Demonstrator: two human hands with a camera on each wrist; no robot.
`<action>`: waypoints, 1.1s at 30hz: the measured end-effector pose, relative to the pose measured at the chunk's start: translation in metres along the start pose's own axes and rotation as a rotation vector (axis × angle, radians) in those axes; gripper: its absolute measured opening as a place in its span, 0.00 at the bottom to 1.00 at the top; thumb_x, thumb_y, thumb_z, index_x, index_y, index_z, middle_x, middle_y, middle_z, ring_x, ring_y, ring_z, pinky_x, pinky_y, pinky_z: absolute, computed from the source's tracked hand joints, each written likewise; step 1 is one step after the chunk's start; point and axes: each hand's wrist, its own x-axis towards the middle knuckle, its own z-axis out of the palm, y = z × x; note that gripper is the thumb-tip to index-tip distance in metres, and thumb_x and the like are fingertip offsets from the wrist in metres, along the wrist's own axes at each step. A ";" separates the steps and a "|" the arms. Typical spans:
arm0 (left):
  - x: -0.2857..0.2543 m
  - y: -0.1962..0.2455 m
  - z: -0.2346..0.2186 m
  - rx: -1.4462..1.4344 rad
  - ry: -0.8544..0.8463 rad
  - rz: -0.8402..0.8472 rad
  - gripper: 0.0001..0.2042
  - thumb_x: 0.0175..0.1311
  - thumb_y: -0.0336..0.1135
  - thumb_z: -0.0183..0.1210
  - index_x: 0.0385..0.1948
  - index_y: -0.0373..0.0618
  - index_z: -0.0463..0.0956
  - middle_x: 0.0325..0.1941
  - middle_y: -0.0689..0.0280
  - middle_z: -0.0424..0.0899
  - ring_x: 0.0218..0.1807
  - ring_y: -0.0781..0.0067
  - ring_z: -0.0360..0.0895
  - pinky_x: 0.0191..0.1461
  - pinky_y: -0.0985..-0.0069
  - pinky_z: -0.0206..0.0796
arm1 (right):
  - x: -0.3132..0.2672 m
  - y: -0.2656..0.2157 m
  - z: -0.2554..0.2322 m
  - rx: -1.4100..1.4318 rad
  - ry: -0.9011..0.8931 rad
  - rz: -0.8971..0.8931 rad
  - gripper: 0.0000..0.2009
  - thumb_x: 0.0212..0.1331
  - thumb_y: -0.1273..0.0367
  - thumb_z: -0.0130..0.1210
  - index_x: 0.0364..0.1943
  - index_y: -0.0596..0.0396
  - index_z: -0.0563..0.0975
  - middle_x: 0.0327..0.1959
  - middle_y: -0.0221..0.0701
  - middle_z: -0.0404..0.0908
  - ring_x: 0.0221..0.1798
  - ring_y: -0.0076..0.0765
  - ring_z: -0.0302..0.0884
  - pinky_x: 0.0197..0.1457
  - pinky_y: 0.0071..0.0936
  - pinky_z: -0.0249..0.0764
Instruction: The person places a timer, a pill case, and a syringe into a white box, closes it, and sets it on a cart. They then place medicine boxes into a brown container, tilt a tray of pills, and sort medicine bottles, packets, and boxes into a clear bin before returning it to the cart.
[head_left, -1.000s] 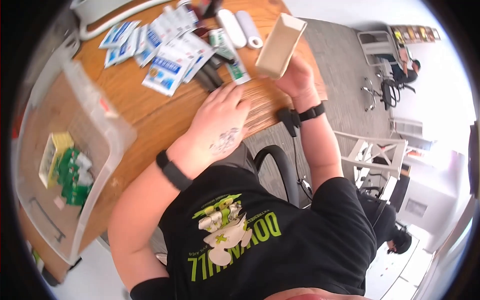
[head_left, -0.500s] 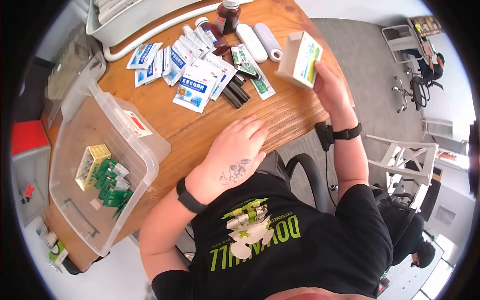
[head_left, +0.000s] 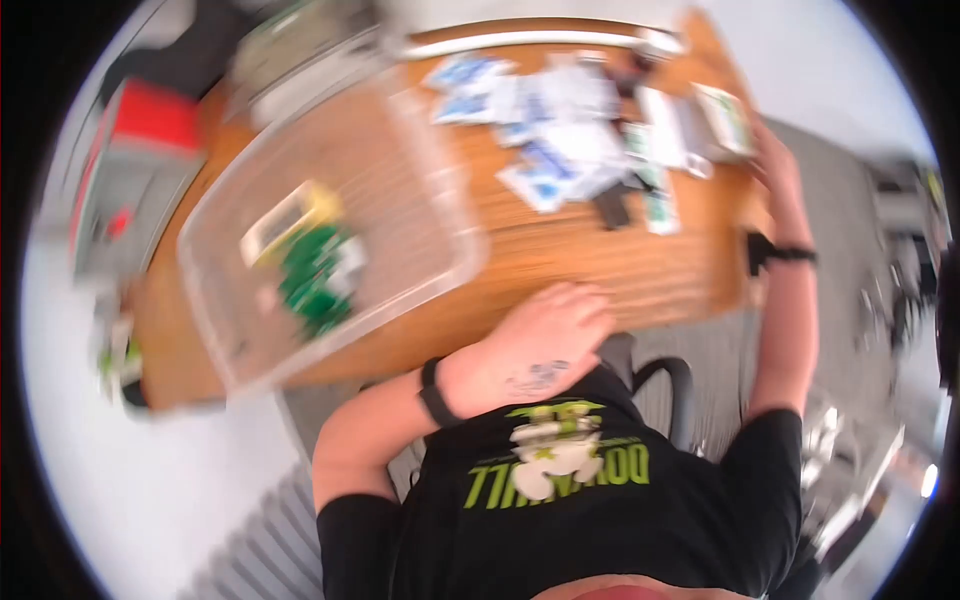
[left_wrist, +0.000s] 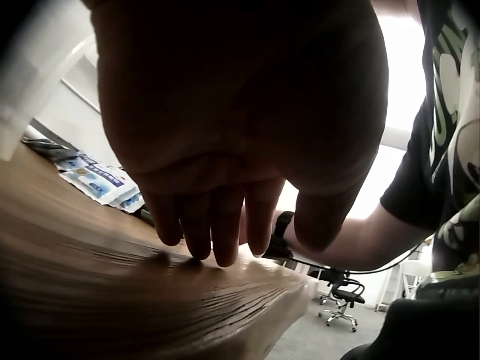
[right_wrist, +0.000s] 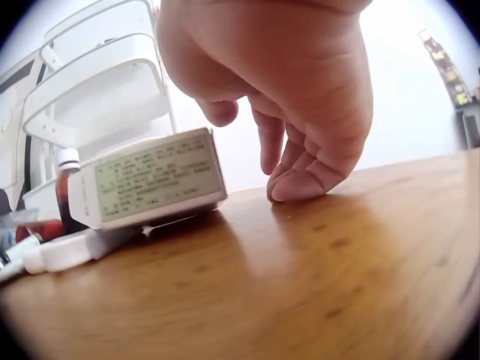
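The small printed box [head_left: 724, 122] [right_wrist: 161, 180] lies tilted on the table beside the white and grey oblong devices, one end appearing raised on a white one [right_wrist: 71, 251]. My right hand [head_left: 780, 170] [right_wrist: 281, 90] is just beside it, apart from it, fingers bent loosely downward with the tips at the tabletop and nothing held. My left hand [head_left: 550, 335] [left_wrist: 240, 112] is palm down by the table's near edge, fingers extended, holding nothing. Blue-and-white sachets [head_left: 545, 165] [left_wrist: 97, 180] lie in a pile, with a green-and-white tube [head_left: 660, 212] and dark sticks [head_left: 611, 207] nearby.
A clear plastic bin [head_left: 455, 235] at the left holds a yellow box [head_left: 318, 203] and green packets [head_left: 315, 290]. Behind the sachets runs a white rack [head_left: 530, 38]. Brown bottles [right_wrist: 64, 199] stand or lie near the devices. A red-and-grey case [head_left: 150, 170] is at far left.
My right hand has set the box down by the devices and released it. My left hand stays near the table edge. The head view has swung left and is blurred.
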 end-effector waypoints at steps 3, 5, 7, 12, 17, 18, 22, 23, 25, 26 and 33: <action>-0.018 0.004 -0.009 -0.090 -0.005 -0.005 0.23 0.52 0.34 0.66 0.50 0.32 0.75 0.54 0.48 0.78 0.61 0.47 0.74 0.67 0.57 0.66 | 0.013 0.014 -0.006 -0.041 0.006 0.194 0.24 0.74 0.54 0.49 0.67 0.52 0.75 0.57 0.29 0.82 0.52 0.27 0.80 0.53 0.26 0.73; -0.032 0.013 -0.014 -0.069 0.013 -0.009 0.22 0.53 0.34 0.65 0.49 0.32 0.75 0.54 0.48 0.78 0.60 0.48 0.76 0.65 0.58 0.68 | 0.025 0.023 -0.010 -0.113 -0.074 0.083 0.23 0.75 0.60 0.47 0.69 0.54 0.72 0.61 0.33 0.79 0.57 0.32 0.78 0.57 0.26 0.73; -0.050 0.027 -0.026 0.002 0.117 0.032 0.22 0.54 0.34 0.63 0.51 0.32 0.75 0.54 0.48 0.79 0.60 0.50 0.76 0.62 0.58 0.69 | 0.034 0.020 -0.004 -0.084 -0.120 0.052 0.23 0.75 0.63 0.46 0.70 0.56 0.71 0.63 0.36 0.76 0.60 0.34 0.77 0.59 0.27 0.73; -0.104 0.081 -0.129 0.184 0.111 -0.052 0.19 0.54 0.35 0.64 0.46 0.34 0.80 0.43 0.56 0.84 0.45 0.59 0.84 0.43 0.65 0.77 | 0.056 0.031 -0.011 0.124 -0.015 0.157 0.24 0.76 0.63 0.44 0.70 0.62 0.69 0.68 0.40 0.73 0.68 0.38 0.73 0.67 0.31 0.69; -0.118 0.105 -0.222 0.732 0.398 -0.681 0.14 0.53 0.29 0.66 0.44 0.43 0.84 0.43 0.64 0.88 0.38 0.64 0.85 0.39 0.71 0.73 | 0.080 0.067 -0.037 0.384 -0.090 0.177 0.23 0.78 0.65 0.41 0.69 0.64 0.67 0.70 0.41 0.71 0.73 0.40 0.68 0.76 0.36 0.64; -0.121 0.090 -0.240 0.728 0.281 -0.711 0.15 0.55 0.29 0.65 0.46 0.41 0.83 0.42 0.62 0.88 0.39 0.63 0.84 0.40 0.71 0.73 | 0.082 0.067 -0.039 0.430 -0.103 0.195 0.22 0.78 0.66 0.41 0.69 0.64 0.67 0.71 0.41 0.70 0.73 0.40 0.67 0.77 0.37 0.64; -0.130 0.011 -0.275 0.797 -0.040 -0.559 0.15 0.57 0.31 0.63 0.47 0.41 0.80 0.40 0.55 0.86 0.41 0.56 0.83 0.46 0.63 0.73 | 0.076 0.056 -0.038 0.501 -0.080 0.266 0.22 0.78 0.66 0.41 0.70 0.65 0.67 0.72 0.43 0.68 0.74 0.40 0.66 0.79 0.36 0.62; -0.130 -0.007 -0.277 0.773 -0.070 -0.462 0.13 0.57 0.32 0.63 0.44 0.41 0.81 0.39 0.54 0.85 0.42 0.53 0.82 0.47 0.61 0.73 | 0.076 0.058 -0.040 0.511 -0.099 0.254 0.22 0.78 0.66 0.41 0.70 0.65 0.66 0.72 0.43 0.68 0.74 0.40 0.66 0.79 0.36 0.62; -0.120 -0.033 -0.271 0.805 -0.222 -0.503 0.10 0.57 0.32 0.62 0.40 0.41 0.79 0.38 0.53 0.84 0.43 0.50 0.81 0.48 0.58 0.73 | 0.077 0.062 -0.045 0.530 -0.143 0.227 0.22 0.78 0.66 0.41 0.70 0.66 0.66 0.72 0.44 0.68 0.74 0.40 0.67 0.79 0.35 0.63; -0.115 -0.043 -0.267 0.823 -0.299 -0.525 0.09 0.57 0.33 0.62 0.37 0.41 0.79 0.37 0.52 0.84 0.43 0.48 0.80 0.48 0.57 0.73 | 0.076 0.060 -0.043 0.520 -0.124 0.234 0.22 0.78 0.66 0.42 0.70 0.66 0.66 0.72 0.45 0.68 0.73 0.40 0.67 0.79 0.35 0.63; -0.103 -0.063 -0.242 0.903 -0.321 -0.625 0.03 0.58 0.30 0.60 0.29 0.42 0.79 0.27 0.52 0.83 0.35 0.44 0.82 0.39 0.57 0.75 | 0.061 0.046 -0.034 0.504 -0.098 0.221 0.23 0.78 0.66 0.42 0.69 0.68 0.66 0.71 0.46 0.70 0.73 0.41 0.68 0.78 0.35 0.64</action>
